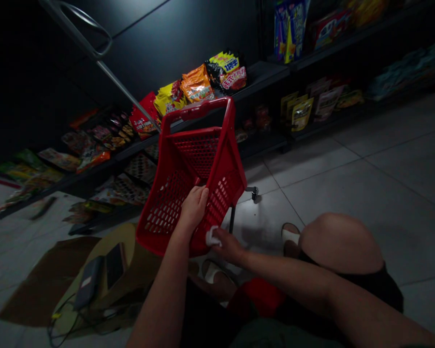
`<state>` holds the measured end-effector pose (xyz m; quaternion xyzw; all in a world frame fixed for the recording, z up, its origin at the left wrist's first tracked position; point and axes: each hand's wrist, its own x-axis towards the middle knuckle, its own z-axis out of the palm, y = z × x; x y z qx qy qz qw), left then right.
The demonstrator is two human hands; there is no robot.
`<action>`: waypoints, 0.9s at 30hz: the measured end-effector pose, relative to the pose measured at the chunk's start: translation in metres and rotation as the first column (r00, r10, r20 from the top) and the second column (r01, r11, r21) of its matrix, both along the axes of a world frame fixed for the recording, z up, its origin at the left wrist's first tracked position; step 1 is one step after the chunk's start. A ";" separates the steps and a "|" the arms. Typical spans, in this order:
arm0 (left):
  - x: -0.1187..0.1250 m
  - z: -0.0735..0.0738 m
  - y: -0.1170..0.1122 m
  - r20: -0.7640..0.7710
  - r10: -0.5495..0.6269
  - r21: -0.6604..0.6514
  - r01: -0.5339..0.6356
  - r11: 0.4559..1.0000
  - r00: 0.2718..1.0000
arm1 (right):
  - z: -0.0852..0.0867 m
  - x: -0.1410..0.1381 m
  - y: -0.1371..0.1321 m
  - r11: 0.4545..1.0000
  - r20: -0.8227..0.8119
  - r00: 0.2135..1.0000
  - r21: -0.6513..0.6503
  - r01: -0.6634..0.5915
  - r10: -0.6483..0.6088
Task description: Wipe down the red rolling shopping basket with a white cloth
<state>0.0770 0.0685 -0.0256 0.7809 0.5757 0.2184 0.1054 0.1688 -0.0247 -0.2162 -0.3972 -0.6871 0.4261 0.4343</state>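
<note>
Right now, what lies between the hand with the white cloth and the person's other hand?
In the head view, only a strip of the red perforated plastic basket lies between the right hand, with its white cloth, and the left hand.

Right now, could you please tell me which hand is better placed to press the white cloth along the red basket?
Probably your right hand: it holds the white cloth against the red plastic basket, while your left hand grips the basket's side.

I see a red plastic shopping basket (188,193) patterned with oval holes, a white cloth (212,237) at lower centre, and pale grey floor tiles (333,193) in a grid.
</note>
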 end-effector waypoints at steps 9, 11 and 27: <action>-0.001 -0.001 -0.004 0.020 -0.006 -0.012 0.006 1.000 1.000 | -0.007 0.087 0.121 0.726 -0.043 0.774 -0.385 0.570 -0.631; 0.003 -0.001 -0.004 0.029 -0.013 -0.009 0.014 1.000 0.999 | -0.007 0.077 0.122 0.725 -0.034 0.792 -0.429 0.539 -0.609; -0.012 -0.005 0.004 0.014 0.004 -0.009 -0.004 1.000 1.000 | 0.060 0.041 0.092 0.889 -0.229 0.865 -0.224 0.400 -0.447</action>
